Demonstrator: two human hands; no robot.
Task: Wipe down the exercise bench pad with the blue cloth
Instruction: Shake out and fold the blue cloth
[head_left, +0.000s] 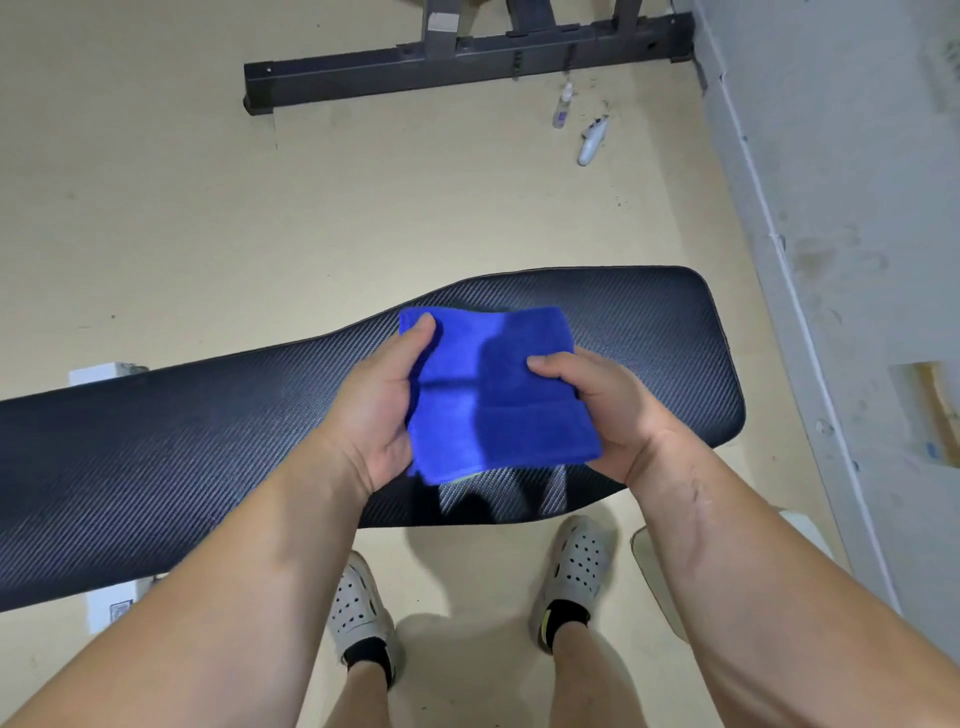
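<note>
Blue terry-looking fabric, folded into a thick square: that's the blue cloth (498, 395), and from my remote seat it sits right over the wide end of the bench pad (156, 457), held just above it. I can't tell whether its lower edge touches the surface.

Nearest to me, on my side of the bench pad, are two feet in white perforated clogs (574, 566) on the beige floor. Above them, the left hand (379, 410) is closed on the cloth's left edge, thumb on top near the far corner. The right hand (608, 410) is closed on the right edge, thumb pressed onto the top face.

My read on handling: the cloth is light, soft and floppy, so it'll unfold if pinched by one corner. I'd keep it folded and press it flat under one palm, fingers spread over the top. The pad looks like firm textured vinyl with a carbon-weave pattern, so the cloth should glide without snagging.

Beyond the bench pad, across the floor, a small spray bottle (562, 106) and a white handheld thing (592, 141) lie near the wall. Past those is a dark steel frame base (441, 67).
</note>
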